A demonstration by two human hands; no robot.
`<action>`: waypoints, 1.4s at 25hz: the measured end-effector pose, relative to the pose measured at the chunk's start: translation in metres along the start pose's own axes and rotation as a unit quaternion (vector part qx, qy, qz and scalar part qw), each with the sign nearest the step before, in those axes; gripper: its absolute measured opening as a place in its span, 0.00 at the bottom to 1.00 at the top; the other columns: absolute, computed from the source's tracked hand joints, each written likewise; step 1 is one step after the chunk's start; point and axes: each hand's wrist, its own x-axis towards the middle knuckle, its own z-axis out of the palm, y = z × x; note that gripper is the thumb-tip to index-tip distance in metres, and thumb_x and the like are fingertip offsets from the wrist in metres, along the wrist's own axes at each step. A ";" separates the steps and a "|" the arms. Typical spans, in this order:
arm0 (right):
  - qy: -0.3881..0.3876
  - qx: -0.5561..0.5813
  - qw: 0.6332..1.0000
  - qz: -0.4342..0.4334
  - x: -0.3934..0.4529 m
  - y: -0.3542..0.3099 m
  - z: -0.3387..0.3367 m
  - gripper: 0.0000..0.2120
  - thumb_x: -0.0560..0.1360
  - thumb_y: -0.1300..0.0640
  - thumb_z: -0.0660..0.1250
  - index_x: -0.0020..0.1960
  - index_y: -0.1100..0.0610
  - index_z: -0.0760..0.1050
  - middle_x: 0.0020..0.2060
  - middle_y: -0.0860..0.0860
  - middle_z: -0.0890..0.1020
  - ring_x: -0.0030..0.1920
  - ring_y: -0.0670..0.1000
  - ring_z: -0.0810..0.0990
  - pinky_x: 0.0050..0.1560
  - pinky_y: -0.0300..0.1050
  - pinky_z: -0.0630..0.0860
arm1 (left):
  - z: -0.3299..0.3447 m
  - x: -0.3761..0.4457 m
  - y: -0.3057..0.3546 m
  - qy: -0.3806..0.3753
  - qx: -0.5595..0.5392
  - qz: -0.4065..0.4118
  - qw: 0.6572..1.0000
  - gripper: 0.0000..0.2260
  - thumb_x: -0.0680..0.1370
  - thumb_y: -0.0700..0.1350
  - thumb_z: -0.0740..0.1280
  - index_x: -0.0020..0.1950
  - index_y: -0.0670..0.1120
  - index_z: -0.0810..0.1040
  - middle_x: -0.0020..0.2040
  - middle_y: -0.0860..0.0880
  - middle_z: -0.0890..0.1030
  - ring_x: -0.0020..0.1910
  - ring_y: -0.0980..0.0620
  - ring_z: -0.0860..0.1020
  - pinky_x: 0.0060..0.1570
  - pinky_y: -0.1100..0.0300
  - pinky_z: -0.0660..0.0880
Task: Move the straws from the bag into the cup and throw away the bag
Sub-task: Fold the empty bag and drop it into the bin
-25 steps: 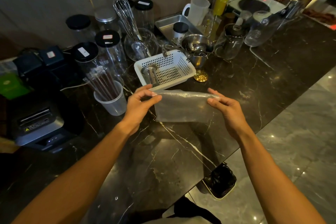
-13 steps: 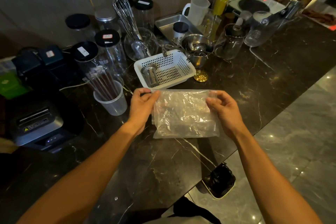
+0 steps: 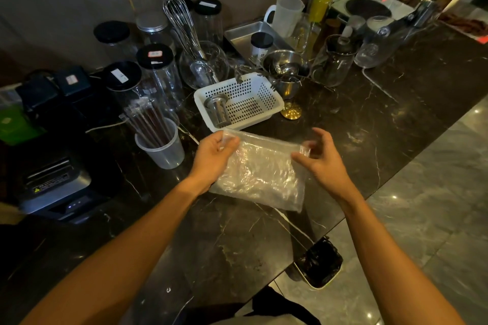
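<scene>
The straws (image 3: 150, 124) stand in the clear cup (image 3: 161, 149) at the left of the dark marble table (image 3: 237, 245), so by the look of it only the disposal is left. The empty clear bag (image 3: 260, 174) hangs spread above the table between the 2 hands. The left hand (image 3: 215, 154) pinches the bag's upper left corner with thumb and curled fingers. The right hand (image 3: 320, 157) is at the upper right corner with its fingers loosely spread; the thumb side seems to touch the plastic, but whether it really grips cannot be told.

The main risk is that the thin, slippery film slides out of that loose right-hand contact and swings from 1 corner. Swinging left, it could brush the cup, which is light and top-heavy with long straws leaning out, and tip it. The white basket (image 3: 239, 103) sits just beyond the bag, so a forward motion could snag on its rim. The bin (image 3: 318, 262) with a black liner stands on the floor below the near right table edge; an uncrumpled bag dropped from this height could drift and miss it.
</scene>
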 end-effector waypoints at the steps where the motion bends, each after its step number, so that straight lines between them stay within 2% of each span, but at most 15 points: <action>1: -0.011 -0.082 0.996 -0.040 0.001 -0.002 -0.001 0.34 0.77 0.51 0.77 0.78 0.50 0.67 0.68 0.45 0.75 0.67 0.48 0.76 0.68 0.50 0.74 | -0.001 0.002 0.001 -0.022 0.050 0.018 0.998 0.07 0.82 0.42 0.69 0.56 0.41 0.83 0.50 0.43 0.87 0.51 0.46 0.86 0.53 0.53 0.83; 3: -0.084 -0.159 0.980 -0.087 0.004 -0.012 0.002 0.27 0.76 0.47 0.77 0.73 0.47 0.75 0.68 0.43 0.75 0.67 0.44 0.74 0.71 0.50 0.73 | -0.001 0.003 0.006 -0.087 0.120 0.044 0.988 0.07 0.82 0.44 0.70 0.53 0.41 0.84 0.48 0.45 0.87 0.50 0.52 0.86 0.53 0.58 0.81; 5: -0.187 -0.164 0.966 -0.074 0.006 -0.019 0.008 0.15 0.78 0.48 0.75 0.63 0.48 0.82 0.58 0.41 0.84 0.58 0.41 0.82 0.66 0.53 0.79 | 0.002 0.003 0.013 -0.146 0.128 0.041 0.980 0.06 0.81 0.45 0.72 0.52 0.43 0.85 0.47 0.49 0.87 0.46 0.58 0.85 0.48 0.66 0.79; 6: -0.211 -0.152 0.963 -0.066 0.007 -0.020 0.011 0.09 0.78 0.51 0.74 0.58 0.50 0.84 0.52 0.43 0.86 0.53 0.42 0.84 0.63 0.54 0.81 | 0.003 0.003 0.015 -0.156 0.119 0.037 0.980 0.06 0.80 0.45 0.73 0.53 0.44 0.85 0.47 0.49 0.87 0.46 0.58 0.85 0.47 0.66 0.79; 8: -0.199 -0.100 0.974 -0.051 0.007 -0.019 0.014 0.03 0.79 0.54 0.74 0.50 0.52 0.86 0.47 0.48 0.88 0.49 0.46 0.87 0.60 0.56 0.83 | -0.001 0.001 0.019 -0.133 0.083 0.021 0.987 0.08 0.78 0.47 0.75 0.55 0.46 0.85 0.49 0.48 0.88 0.47 0.55 0.87 0.46 0.66 0.81; 11: -0.138 0.010 0.990 -0.021 0.005 -0.015 0.013 0.04 0.79 0.56 0.74 0.45 0.53 0.86 0.46 0.52 0.89 0.49 0.54 0.88 0.57 0.56 0.84 | -0.023 -0.006 0.015 -0.107 -0.039 -0.081 0.990 0.23 0.72 0.57 0.76 0.62 0.47 0.83 0.57 0.45 0.87 0.57 0.47 0.85 0.54 0.53 0.83; 13: -0.119 0.077 0.990 -0.004 0.004 -0.012 0.014 0.04 0.78 0.56 0.75 0.45 0.54 0.86 0.44 0.54 0.89 0.45 0.55 0.88 0.50 0.52 0.85 | -0.031 -0.014 0.006 -0.130 -0.097 -0.142 0.976 0.28 0.70 0.57 0.77 0.65 0.43 0.81 0.61 0.43 0.86 0.61 0.44 0.84 0.62 0.46 0.80; 15: -0.118 0.132 0.984 0.013 0.002 -0.010 0.020 0.04 0.78 0.57 0.75 0.44 0.54 0.86 0.41 0.53 0.88 0.40 0.51 0.88 0.42 0.44 0.84 | -0.027 -0.019 -0.003 -0.144 -0.088 -0.158 0.973 0.26 0.69 0.53 0.78 0.64 0.43 0.80 0.61 0.45 0.86 0.61 0.46 0.84 0.64 0.46 0.79; 17: -0.117 0.171 0.978 0.030 0.001 -0.009 0.027 0.04 0.78 0.58 0.75 0.44 0.55 0.86 0.39 0.52 0.88 0.38 0.49 0.88 0.39 0.40 0.83 | -0.018 -0.024 -0.008 -0.146 -0.102 -0.178 0.968 0.26 0.69 0.49 0.78 0.65 0.43 0.80 0.61 0.45 0.86 0.62 0.47 0.84 0.65 0.46 0.78; 21: -0.115 0.154 0.981 0.042 0.000 -0.006 0.030 0.05 0.78 0.56 0.75 0.46 0.57 0.85 0.44 0.54 0.88 0.42 0.54 0.86 0.46 0.49 0.83 | -0.012 -0.026 -0.013 -0.096 -0.122 -0.180 0.971 0.18 0.73 0.43 0.76 0.62 0.41 0.81 0.59 0.42 0.86 0.60 0.42 0.85 0.60 0.45 0.82; 25: -0.117 0.144 0.982 0.045 -0.001 -0.003 0.031 0.06 0.79 0.56 0.74 0.44 0.55 0.86 0.44 0.54 0.88 0.43 0.53 0.87 0.47 0.51 0.83 | -0.010 -0.023 -0.010 -0.036 -0.054 -0.137 0.988 0.12 0.76 0.38 0.75 0.59 0.39 0.82 0.57 0.40 0.86 0.57 0.41 0.85 0.58 0.47 0.83; 27: -0.118 0.154 0.980 0.049 -0.002 -0.004 0.034 0.08 0.80 0.56 0.73 0.43 0.53 0.86 0.44 0.54 0.89 0.44 0.53 0.87 0.46 0.49 0.85 | -0.010 -0.021 -0.006 -0.017 -0.062 -0.132 0.989 0.11 0.77 0.39 0.74 0.59 0.40 0.83 0.58 0.39 0.86 0.57 0.42 0.86 0.56 0.49 0.83; 30: -0.123 0.188 0.972 0.062 -0.002 -0.003 0.035 0.09 0.79 0.55 0.73 0.42 0.51 0.87 0.44 0.51 0.89 0.43 0.50 0.88 0.42 0.42 0.84 | -0.012 -0.022 -0.003 -0.089 -0.168 -0.193 0.963 0.17 0.80 0.45 0.71 0.67 0.42 0.79 0.63 0.41 0.85 0.61 0.43 0.84 0.60 0.47 0.82; 32: -0.127 0.202 0.969 0.070 -0.001 -0.001 0.034 0.08 0.79 0.55 0.73 0.43 0.51 0.88 0.45 0.51 0.90 0.44 0.50 0.89 0.43 0.42 0.83 | -0.015 -0.023 -0.002 -0.135 -0.186 -0.229 0.946 0.16 0.82 0.47 0.68 0.69 0.43 0.78 0.63 0.42 0.85 0.62 0.43 0.84 0.61 0.46 0.81; 35: -0.138 0.208 0.965 0.076 0.000 0.004 0.036 0.06 0.78 0.52 0.74 0.46 0.52 0.88 0.46 0.52 0.90 0.45 0.51 0.89 0.44 0.43 0.84 | -0.015 -0.024 -0.005 -0.134 -0.149 -0.206 0.958 0.12 0.83 0.42 0.67 0.66 0.43 0.79 0.60 0.43 0.86 0.58 0.46 0.86 0.52 0.54 0.84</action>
